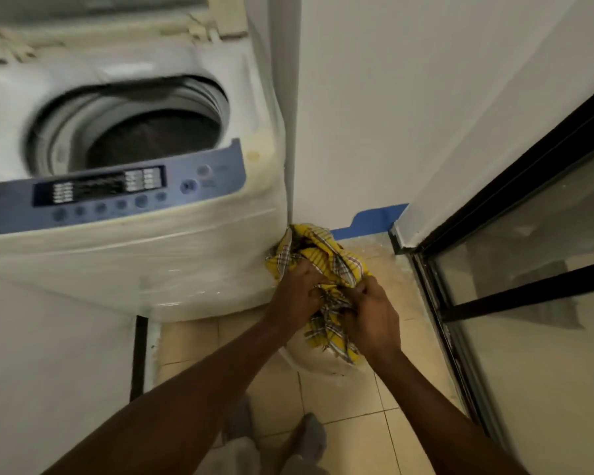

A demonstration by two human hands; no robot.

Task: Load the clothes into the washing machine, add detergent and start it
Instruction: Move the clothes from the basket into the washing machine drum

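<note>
1 top-loading washing machine [127, 186] stands at the left, its lid raised at the far side and its round drum [151, 132] open. Something dark lies at the bottom of the drum, but the blur hides what it is. Along the near edge of the machine runs 1 blue control panel [110, 193] with a dark display and a row of round buttons.

To the right of the machine, low by its near right corner, 2 bare hands hold 1 bunched yellow plaid garment [323, 265]. The left hand [299, 289] is clenched on the cloth from the left, fingers curled into the folds. The right hand [374, 320] grasps the same garment from the right and nearer side, thumb and fingers pinching the fabric. The cloth touches the machine's corner at its far left and hangs down between the hands.

Directly beneath the garment sits 1 white container [319, 363], a tub or bag, on the tan tiled floor [350, 423]; most of it is hidden by the cloth and the arms, so its contents cannot be told.

1 strip of blue tape [371, 221] runs along the base of the far white wall. 1 black-framed glass door [528, 252] fills the right side. 2 feet in grey footwear [309, 437] show at the near edge.
</note>
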